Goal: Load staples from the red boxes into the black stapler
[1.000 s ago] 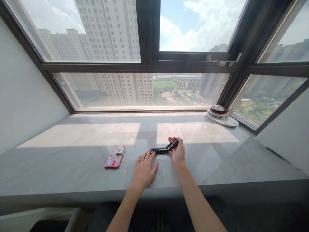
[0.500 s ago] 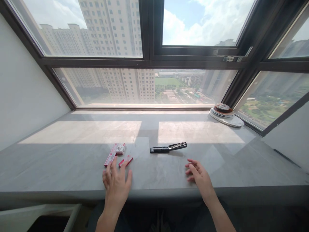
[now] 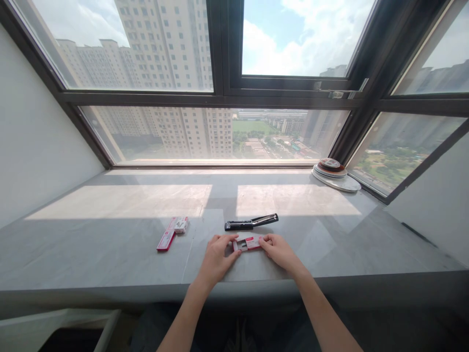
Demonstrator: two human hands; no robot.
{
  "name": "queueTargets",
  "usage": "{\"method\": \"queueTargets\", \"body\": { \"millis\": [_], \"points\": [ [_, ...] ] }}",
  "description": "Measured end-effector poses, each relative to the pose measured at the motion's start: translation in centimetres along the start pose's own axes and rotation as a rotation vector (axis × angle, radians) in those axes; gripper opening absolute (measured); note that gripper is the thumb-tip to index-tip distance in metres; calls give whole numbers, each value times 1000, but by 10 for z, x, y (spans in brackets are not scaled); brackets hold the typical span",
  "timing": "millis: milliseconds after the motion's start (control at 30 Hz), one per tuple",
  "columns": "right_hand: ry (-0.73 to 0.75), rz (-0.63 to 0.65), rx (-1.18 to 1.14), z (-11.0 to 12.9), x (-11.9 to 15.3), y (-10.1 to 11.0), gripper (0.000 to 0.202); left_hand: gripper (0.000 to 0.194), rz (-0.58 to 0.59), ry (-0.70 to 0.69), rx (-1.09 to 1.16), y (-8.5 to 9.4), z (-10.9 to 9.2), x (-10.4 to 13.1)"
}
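A small red-and-white staple box (image 3: 250, 243) is between my two hands, in front of the stapler, with its tray partly slid out on the left. My left hand (image 3: 219, 256) pinches the tray end between thumb and fingers. At the other end, my right hand (image 3: 277, 250) grips the printed sleeve. Just beyond lies a black stapler (image 3: 240, 225), opened out, its metal magazine showing on the right. Off to the left, a long red-and-white box (image 3: 166, 240) and a smaller white-and-pink box (image 3: 181, 224) lie against each other.
The grey marble-look sill (image 3: 110, 254) ends at a front edge near my forearms. Stacked round plates or lids (image 3: 335, 176) stand in the far right corner by the window. Below the sill at left is a white-edged open container (image 3: 62, 318).
My left hand has picked up the small staple box and carried it right, in front of the stapler. My right hand has moved left and taken its other end. The tray is now partly out.
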State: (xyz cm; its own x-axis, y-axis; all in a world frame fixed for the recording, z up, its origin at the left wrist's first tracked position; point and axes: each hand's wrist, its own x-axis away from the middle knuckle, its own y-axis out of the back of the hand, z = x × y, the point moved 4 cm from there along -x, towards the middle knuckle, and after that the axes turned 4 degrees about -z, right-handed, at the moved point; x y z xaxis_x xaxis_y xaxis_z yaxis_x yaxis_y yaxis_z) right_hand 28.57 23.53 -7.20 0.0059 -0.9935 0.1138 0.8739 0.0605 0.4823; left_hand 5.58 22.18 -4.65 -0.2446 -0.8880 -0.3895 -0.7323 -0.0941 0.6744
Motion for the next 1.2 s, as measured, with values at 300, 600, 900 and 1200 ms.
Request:
{"method": "queueTargets", "body": {
  "millis": [300,600,900,1200],
  "points": [
    [408,1,479,58,2,1,12,51,-18,17,43,2,3,6],
    [550,113,498,73,-18,-19,9,52,-32,44,72,1,8,6],
    [356,-81,222,11,7,24,31,49,-68,43,-7,6,5,5],
    [388,61,271,21,9,13,42,45,50,43,42,-10,-8,9]
  ]
}}
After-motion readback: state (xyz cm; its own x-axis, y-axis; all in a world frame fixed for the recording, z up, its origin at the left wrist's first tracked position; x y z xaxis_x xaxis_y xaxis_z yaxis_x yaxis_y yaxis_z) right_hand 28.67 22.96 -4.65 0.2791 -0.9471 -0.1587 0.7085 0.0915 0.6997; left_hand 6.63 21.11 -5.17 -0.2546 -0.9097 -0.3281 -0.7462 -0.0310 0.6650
